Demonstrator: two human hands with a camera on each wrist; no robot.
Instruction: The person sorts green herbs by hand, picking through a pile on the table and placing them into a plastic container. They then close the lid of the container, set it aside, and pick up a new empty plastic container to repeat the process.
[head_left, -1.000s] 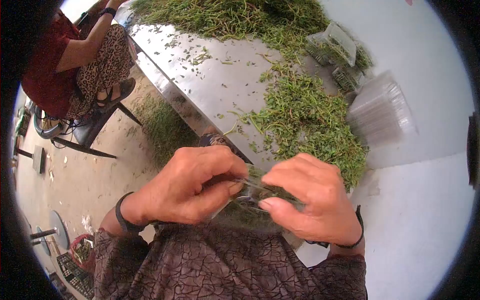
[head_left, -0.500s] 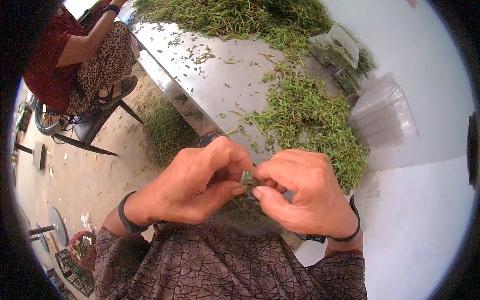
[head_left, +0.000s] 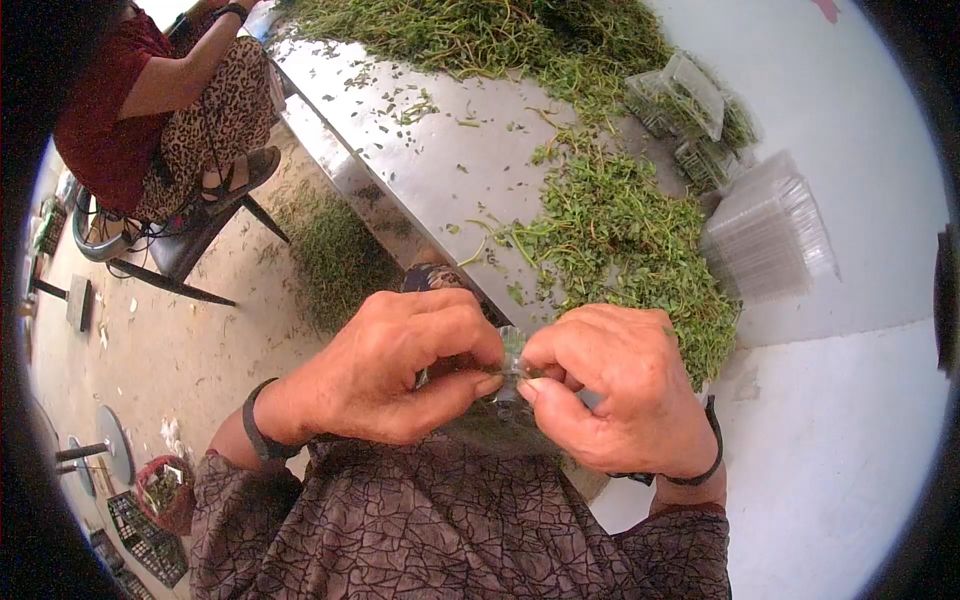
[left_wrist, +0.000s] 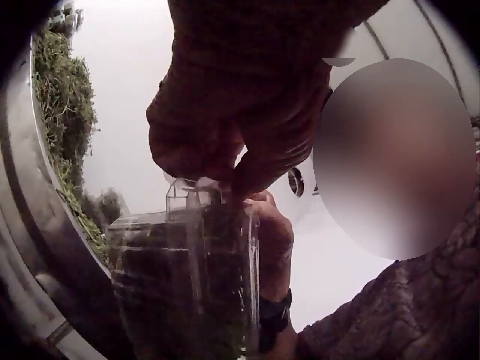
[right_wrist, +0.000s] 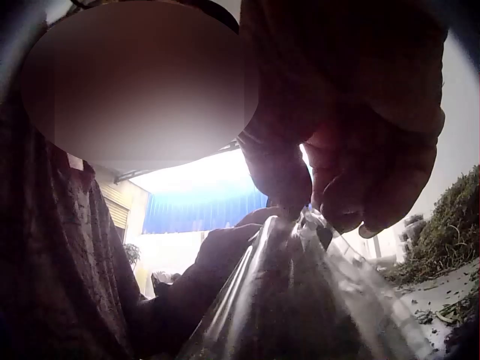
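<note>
Close before the body, my left hand (head_left: 400, 365) and right hand (head_left: 620, 390) meet at the edge of a clear plastic box (left_wrist: 180, 262). Thumb and fingers of each hand pinch that edge, the two thumb tips nearly side by side. A see-through tab of the box (head_left: 512, 345) stands up between them in the head view. Dark green stems fill the box in the left wrist view. Seen from the right wrist, its clear wall (right_wrist: 255, 292) slopes down from the pinching fingers. Most of the box is hidden under the hands in the head view.
A metal table (head_left: 430, 160) bears a large heap of greens (head_left: 480, 35) and a nearer heap (head_left: 630, 245). Filled boxes (head_left: 690, 100) and a stack of clear boxes (head_left: 770, 230) stand by the white wall. Another person (head_left: 120, 130) sits at the left.
My hands have come closer together over the box. The fingers, earlier apart at its edges, now pinch it with thumbs nearly meeting. The head view has shifted slightly.
</note>
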